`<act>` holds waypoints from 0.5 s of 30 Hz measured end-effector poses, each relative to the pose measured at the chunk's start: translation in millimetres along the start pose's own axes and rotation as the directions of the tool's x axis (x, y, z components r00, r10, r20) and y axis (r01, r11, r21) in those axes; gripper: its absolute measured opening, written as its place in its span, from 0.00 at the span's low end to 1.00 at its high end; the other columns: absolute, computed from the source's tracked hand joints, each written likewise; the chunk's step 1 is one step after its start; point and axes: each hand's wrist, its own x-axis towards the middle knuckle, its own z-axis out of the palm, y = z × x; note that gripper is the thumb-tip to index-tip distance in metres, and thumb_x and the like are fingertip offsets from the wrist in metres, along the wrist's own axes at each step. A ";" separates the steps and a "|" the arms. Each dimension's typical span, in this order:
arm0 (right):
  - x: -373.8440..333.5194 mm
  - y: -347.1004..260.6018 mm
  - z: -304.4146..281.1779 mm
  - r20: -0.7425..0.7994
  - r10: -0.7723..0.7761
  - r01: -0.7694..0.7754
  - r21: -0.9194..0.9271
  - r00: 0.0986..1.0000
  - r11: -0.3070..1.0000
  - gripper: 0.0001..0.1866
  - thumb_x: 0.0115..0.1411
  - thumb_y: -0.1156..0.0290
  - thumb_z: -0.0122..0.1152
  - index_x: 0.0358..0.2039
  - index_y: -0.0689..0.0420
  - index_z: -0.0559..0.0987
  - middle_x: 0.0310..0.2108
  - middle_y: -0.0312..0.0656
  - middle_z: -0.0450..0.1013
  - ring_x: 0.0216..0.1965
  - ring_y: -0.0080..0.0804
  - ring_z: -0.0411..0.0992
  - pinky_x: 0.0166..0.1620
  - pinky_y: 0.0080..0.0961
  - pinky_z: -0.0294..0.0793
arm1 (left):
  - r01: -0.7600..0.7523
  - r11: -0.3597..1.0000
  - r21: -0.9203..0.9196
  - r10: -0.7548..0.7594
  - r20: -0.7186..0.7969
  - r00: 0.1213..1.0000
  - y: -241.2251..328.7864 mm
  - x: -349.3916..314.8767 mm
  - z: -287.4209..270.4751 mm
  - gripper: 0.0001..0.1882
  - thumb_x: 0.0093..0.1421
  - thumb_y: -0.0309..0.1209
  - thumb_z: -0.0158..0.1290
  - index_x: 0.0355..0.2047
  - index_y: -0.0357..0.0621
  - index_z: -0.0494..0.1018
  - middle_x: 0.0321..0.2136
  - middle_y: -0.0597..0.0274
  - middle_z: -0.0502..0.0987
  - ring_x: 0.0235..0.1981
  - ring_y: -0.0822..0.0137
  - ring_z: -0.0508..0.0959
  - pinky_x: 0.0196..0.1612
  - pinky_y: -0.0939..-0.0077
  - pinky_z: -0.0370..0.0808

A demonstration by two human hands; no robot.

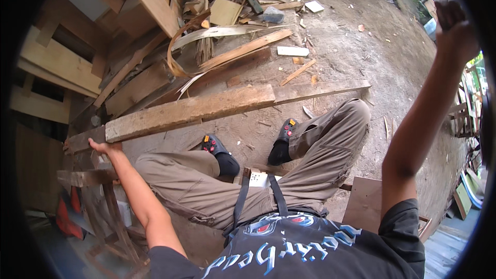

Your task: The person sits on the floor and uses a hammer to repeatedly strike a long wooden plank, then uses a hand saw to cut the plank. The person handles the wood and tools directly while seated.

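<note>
A long, rough wooden beam lies slantwise in front of me, from my left hand toward the middle right. Its middle stretch looks thicker and paler than the narrower far-right end; whether it is one piece or two I cannot tell. My left hand grips the darker left end, thumb up along its near face and the other fingers mostly hidden. Raised high at the far right, my right hand is away from the beam. Its fingers are dark and blurred at the picture's rim, so what they hold, if anything, is unclear.
Scrap wood and a curled strip are heaped beyond the beam. Wooden frames stand at the left, above a low wooden stand. A flat board leans by my right hip. Chips litter the dirt floor.
</note>
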 end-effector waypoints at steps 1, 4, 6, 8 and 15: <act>-60.3 -45.6 -11.2 0.107 0.182 -0.209 0.375 0.978 0.903 0.08 0.63 0.66 0.62 0.37 0.57 0.79 0.27 0.38 0.77 0.24 0.33 0.76 0.27 0.30 0.75 | -0.047 0.998 0.037 0.048 -0.035 0.998 -4.1 -3.0 3.2 0.41 0.60 0.67 0.42 0.53 0.41 0.70 0.48 0.50 0.74 0.52 0.47 0.74 0.57 0.48 0.72; -317.4 -205.3 -41.6 0.956 0.158 -0.968 0.235 0.246 0.086 0.10 0.62 0.63 0.63 0.33 0.57 0.77 0.18 0.36 0.70 0.16 0.30 0.69 0.19 0.27 0.67 | -0.138 0.990 0.004 0.138 -0.026 0.990 -24.8 -11.4 17.4 0.41 0.61 0.66 0.41 0.56 0.41 0.69 0.51 0.50 0.74 0.54 0.46 0.74 0.60 0.48 0.70; -449.5 -262.8 -88.4 0.942 -0.058 -0.935 -0.319 -0.331 0.158 0.13 0.62 0.61 0.63 0.29 0.57 0.75 0.13 0.35 0.66 0.11 0.28 0.64 0.14 0.26 0.62 | 0.021 0.999 -0.024 -0.022 -0.033 0.999 -52.8 -23.6 16.7 0.43 0.61 0.66 0.41 0.59 0.40 0.67 0.56 0.48 0.72 0.58 0.44 0.72 0.62 0.47 0.68; -372.6 -322.1 -127.9 0.842 -0.278 -0.806 -0.529 -0.461 -0.265 0.15 0.64 0.60 0.62 0.24 0.54 0.73 0.12 0.32 0.62 0.12 0.26 0.63 0.15 0.29 0.59 | -0.180 0.971 0.160 0.190 -0.049 0.981 38.6 18.4 -35.2 0.47 0.60 0.66 0.43 0.65 0.39 0.63 0.64 0.45 0.67 0.65 0.42 0.67 0.66 0.44 0.64; -274.0 -244.4 -99.1 0.989 0.108 -0.995 -0.092 -0.097 -0.050 0.23 0.63 0.54 0.65 0.17 0.53 0.72 0.12 0.32 0.65 0.11 0.23 0.61 0.15 0.24 0.58 | -0.019 1.000 0.001 0.019 -0.065 0.998 -9.6 -19.7 45.2 0.49 0.58 0.67 0.44 0.64 0.36 0.62 0.62 0.44 0.67 0.65 0.42 0.66 0.67 0.44 0.62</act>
